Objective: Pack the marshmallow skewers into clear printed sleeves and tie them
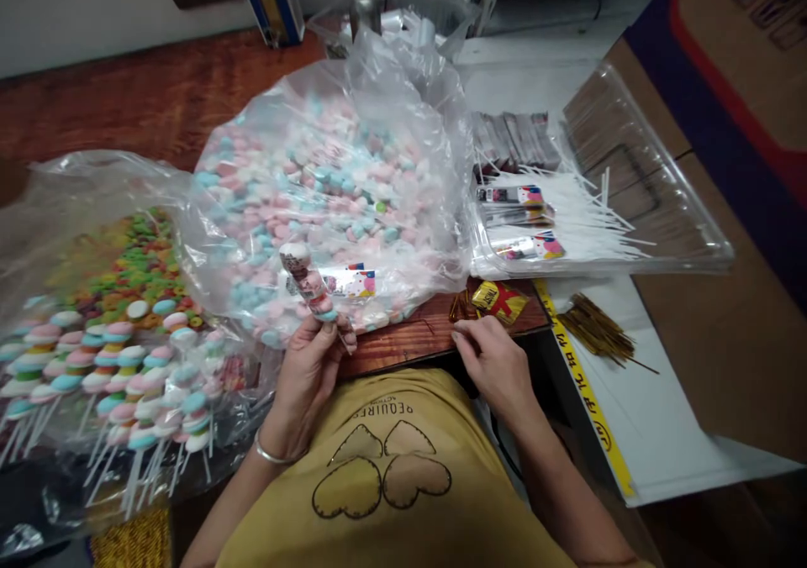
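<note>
Near the table's front edge, my left hand is closed on a wrapped marshmallow skewer, which tilts up and to the left in a printed clear wrapper. Beneath and behind it lies a big clear bag of pink, blue and white marshmallows, with a flat printed wrapper on top. My right hand rests at the table edge, its thumb and forefinger close together beside golden twist ties and a red and yellow packet. Whatever may be between those fingertips is too small to make out.
Several marshmallow skewers lie at the left on a bag of colourful ring candies. At the right are a clear plastic tray with white sticks and printed wrappers, a bunch of golden ties and a large cardboard box.
</note>
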The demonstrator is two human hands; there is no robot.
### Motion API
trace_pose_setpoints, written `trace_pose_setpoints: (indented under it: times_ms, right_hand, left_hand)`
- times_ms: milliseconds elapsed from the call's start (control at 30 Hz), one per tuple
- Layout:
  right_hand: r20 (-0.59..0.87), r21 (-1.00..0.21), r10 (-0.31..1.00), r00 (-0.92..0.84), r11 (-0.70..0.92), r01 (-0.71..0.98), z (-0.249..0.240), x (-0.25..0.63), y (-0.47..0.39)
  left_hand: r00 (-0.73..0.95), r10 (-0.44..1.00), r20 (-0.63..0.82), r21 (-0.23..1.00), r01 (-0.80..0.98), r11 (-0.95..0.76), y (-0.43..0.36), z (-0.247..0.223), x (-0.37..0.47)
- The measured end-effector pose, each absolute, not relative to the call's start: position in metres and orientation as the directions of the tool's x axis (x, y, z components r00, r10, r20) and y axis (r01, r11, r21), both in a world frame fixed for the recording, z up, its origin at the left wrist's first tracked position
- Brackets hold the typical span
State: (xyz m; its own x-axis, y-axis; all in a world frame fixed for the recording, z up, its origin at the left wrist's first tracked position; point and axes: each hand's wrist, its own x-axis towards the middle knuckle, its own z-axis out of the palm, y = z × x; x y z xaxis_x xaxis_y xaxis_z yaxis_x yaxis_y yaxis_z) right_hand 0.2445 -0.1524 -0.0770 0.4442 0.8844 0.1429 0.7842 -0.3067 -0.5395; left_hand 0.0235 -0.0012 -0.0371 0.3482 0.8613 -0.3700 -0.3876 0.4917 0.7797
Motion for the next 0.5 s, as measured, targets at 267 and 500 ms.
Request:
trace_pose_setpoints:
  times_ms: [267,500]
  right_hand:
    - [-0.008,-0.278,0.932,0.363,-0.351,0.894,-0.086,0.227,-0.122]
    - [0.080,-0.360,0.938,0.339,-0.290,0.887,-0.080,0.234,-0.131]
  left_hand:
    - [0.331,0.863,-0.382,0.773,-0.398,0.494,-0.006,-0.035,0.026]
    - [0.361,0.841,-0.402,0.756,-0.388,0.528,-0.008,-0.039,0.029]
